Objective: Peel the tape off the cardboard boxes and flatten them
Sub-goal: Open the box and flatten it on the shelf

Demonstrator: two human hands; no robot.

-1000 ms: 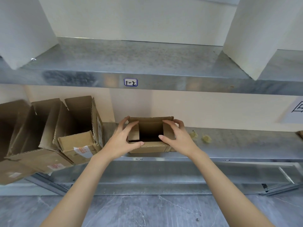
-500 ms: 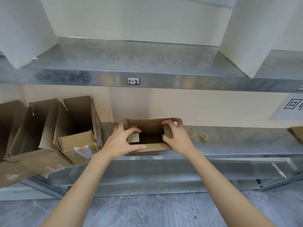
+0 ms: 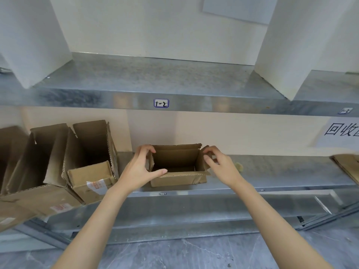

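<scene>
Two hands on one box.

**Fingers:** left fingers (image 3: pixel 144 150) are curled over the top of the left flap, with the thumb laid along the front rim, gripping. Right fingers (image 3: pixel 208 152) are bent onto the upper corner of the right flap and seem to pinch it. The contact itself is partly hidden.

**Hands:** left hand (image 3: pixel 138 169) and right hand (image 3: pixel 223 166) sit on either side of the box, forearms reaching up from below.

**Box** (image 3: pixel 178 180)**:** small, brown, corrugated. It stands between the hands near the front edge of the lower shelf (image 3: pixel 281 171), with its mouth open. The flaps are raised and the rear flap has a ragged edge. No tape shows on the faces in view, and the underside is hidden.

**Handling (judged):**
- It is empty, so light.
- The walls are stiff across the flutes but should fold readily at the creases.
- The flaps will bend or tear under a hard pull.
- The dry paper surface is unlikely to slip.
- The best hold is on opposite side walls close to the corners, so that pressing inward collapses it flat.
- Any remaining tape probably lies on the bottom seam, so the box would need turning over first.

**Surroundings:**
- Larger boxes (image 3: pixel 87 179) lean open near the left hand.
- Flat cardboard (image 3: pixel 347 164) lies at the far right.
- A yellowish lump (image 3: pixel 239 167) sits just beside the right hand. I cannot tell what it is.
</scene>
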